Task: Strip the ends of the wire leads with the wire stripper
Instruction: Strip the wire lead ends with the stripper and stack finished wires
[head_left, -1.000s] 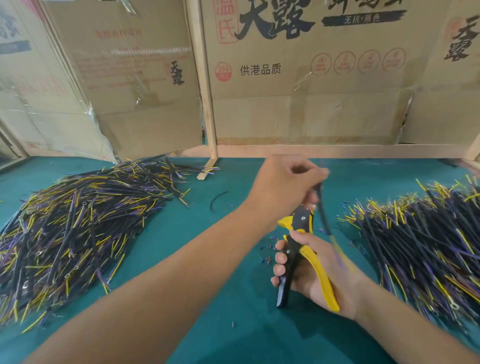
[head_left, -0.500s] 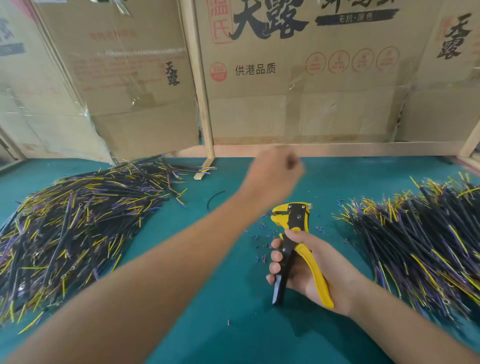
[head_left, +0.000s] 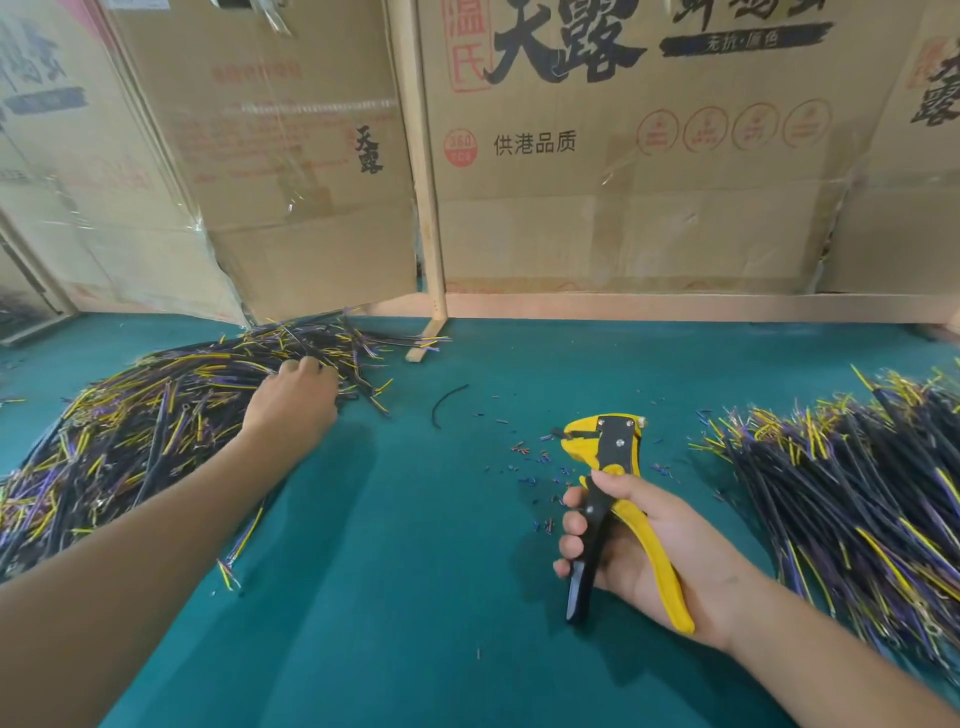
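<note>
The right hand (head_left: 649, 540) is gripping the wire stripper (head_left: 613, 499) at lower right, while the left hand (head_left: 291, 400), fingers curled, is resting on the left wire pile (head_left: 130, 436).

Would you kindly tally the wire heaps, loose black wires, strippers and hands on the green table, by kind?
Wire heaps: 2, left heap and right heap
Loose black wire: 1
Stripper: 1
Hands: 2, left hand on the left heap, right hand holding the stripper
Total: 6
</note>
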